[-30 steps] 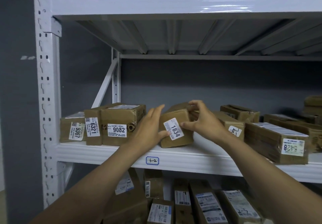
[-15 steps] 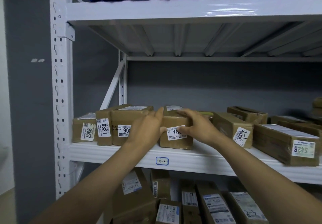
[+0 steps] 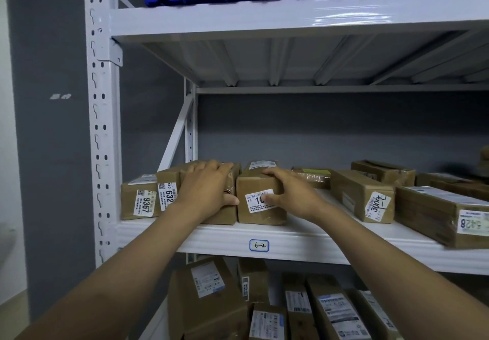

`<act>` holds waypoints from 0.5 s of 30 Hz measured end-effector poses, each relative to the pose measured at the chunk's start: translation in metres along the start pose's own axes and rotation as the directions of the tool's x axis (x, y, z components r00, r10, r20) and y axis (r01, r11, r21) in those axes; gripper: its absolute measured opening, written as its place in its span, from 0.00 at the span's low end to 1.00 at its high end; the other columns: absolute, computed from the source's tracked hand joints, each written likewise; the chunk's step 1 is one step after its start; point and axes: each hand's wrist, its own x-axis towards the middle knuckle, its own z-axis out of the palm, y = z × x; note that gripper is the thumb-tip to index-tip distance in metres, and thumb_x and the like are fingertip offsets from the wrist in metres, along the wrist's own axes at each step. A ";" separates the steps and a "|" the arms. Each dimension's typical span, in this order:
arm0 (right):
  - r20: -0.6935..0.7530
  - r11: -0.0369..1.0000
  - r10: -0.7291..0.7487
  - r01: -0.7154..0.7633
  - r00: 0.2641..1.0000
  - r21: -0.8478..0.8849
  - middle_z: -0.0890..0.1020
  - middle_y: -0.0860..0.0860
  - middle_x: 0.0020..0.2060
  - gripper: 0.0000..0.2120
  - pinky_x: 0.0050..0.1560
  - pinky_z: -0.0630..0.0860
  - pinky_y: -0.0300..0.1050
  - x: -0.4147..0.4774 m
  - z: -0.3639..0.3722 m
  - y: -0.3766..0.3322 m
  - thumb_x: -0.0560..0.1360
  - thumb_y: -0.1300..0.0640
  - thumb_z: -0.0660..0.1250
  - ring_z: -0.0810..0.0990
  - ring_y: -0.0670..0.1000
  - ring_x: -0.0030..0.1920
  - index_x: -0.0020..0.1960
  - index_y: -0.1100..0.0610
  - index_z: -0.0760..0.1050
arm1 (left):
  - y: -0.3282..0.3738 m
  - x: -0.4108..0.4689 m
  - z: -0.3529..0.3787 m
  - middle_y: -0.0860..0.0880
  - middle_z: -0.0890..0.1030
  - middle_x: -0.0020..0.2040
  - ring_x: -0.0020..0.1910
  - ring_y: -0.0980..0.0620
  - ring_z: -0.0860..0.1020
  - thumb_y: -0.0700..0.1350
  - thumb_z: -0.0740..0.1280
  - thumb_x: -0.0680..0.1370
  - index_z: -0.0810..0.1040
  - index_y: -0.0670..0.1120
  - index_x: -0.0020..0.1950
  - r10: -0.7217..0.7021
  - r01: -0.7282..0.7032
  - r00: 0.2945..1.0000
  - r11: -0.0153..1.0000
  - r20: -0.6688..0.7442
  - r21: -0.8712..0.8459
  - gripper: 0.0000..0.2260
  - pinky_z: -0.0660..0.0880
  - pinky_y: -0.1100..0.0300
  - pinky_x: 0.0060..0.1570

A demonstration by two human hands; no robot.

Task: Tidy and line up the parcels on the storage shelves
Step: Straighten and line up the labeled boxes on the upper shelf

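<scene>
From 9 o'clock the row of parcels [image 3: 129, 202] sits square to the shelf [image 3: 317, 247] edge, the small parcel [image 3: 255, 180] just beside it. Our left hand [image 3: 209, 188] lies spread on its neighbour [image 3: 222, 215]; our right hand [image 3: 291, 194] grips the small parcel. Toward 3 o'clock skewed parcels [image 3: 434, 215] await squaring (one seemingly overhangs), with bare shelf between.
</scene>
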 end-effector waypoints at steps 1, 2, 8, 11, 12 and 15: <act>0.008 1.000 0.012 -0.011 1.000 -0.016 0.72 0.51 0.66 0.29 0.56 0.70 0.41 -0.001 -0.003 0.002 0.74 0.49 0.71 0.72 0.48 0.57 0.71 0.48 0.65 | 0.005 0.001 -0.002 0.49 0.70 0.70 0.69 0.46 0.66 0.64 0.70 0.70 0.62 0.54 0.74 0.030 -0.030 0.999 1.000 -0.014 0.004 0.36 0.61 0.50 0.68; 0.012 0.999 0.030 -0.030 0.999 -0.030 0.72 0.51 0.67 0.30 0.59 0.71 0.43 -0.003 -0.006 0.004 0.74 0.48 0.71 0.73 0.49 0.59 0.72 0.48 0.65 | 0.010 0.002 -0.004 0.50 0.70 0.70 0.69 0.47 0.66 0.63 0.69 0.71 0.63 0.54 0.74 0.068 -0.068 0.997 0.998 -0.035 0.007 0.35 0.60 0.51 0.68; -0.034 0.959 0.133 -0.137 0.991 -0.247 0.77 0.50 0.62 0.23 0.57 0.73 0.49 -0.025 -0.051 0.038 0.74 0.43 0.68 0.75 0.53 0.60 0.66 0.49 0.72 | 0.067 0.023 -0.010 0.50 0.68 0.70 0.70 0.48 0.64 0.60 0.67 0.74 0.62 0.52 0.75 0.246 -0.251 0.961 0.968 -0.126 -0.021 0.32 0.61 0.54 0.67; -0.020 0.860 0.168 -0.156 0.986 -0.486 0.80 0.50 0.55 0.11 0.43 0.71 0.44 -0.043 -0.080 0.065 0.74 0.44 0.65 0.77 0.53 0.48 0.53 0.46 0.75 | 0.103 0.036 -0.005 0.49 0.70 0.68 0.68 0.47 0.66 0.59 0.67 0.75 0.66 0.52 0.73 0.309 -0.313 0.942 0.950 -0.129 -0.012 0.29 0.64 0.54 0.65; -0.017 0.812 0.175 -0.155 0.984 -0.563 0.81 0.50 0.52 0.09 0.41 0.70 0.44 -0.049 -0.090 0.074 0.73 0.45 0.64 0.78 0.53 0.47 0.51 0.46 0.75 | 0.116 0.040 -0.001 0.49 0.70 0.68 0.67 0.47 0.67 0.59 0.66 0.75 0.67 0.51 0.72 0.321 -0.325 0.939 0.945 -0.121 -0.015 0.28 0.65 0.54 0.65; -0.036 0.729 0.208 -0.179 0.978 -0.660 0.81 0.50 0.53 0.14 0.48 0.75 0.46 -0.069 -0.117 0.107 0.71 0.46 0.65 0.79 0.55 0.51 0.55 0.48 0.77 | 0.156 0.052 0.013 0.49 0.71 0.67 0.66 0.46 0.68 0.59 0.66 0.76 0.67 0.52 0.72 0.308 -0.315 0.948 0.946 -0.086 -0.084 0.27 0.67 0.53 0.64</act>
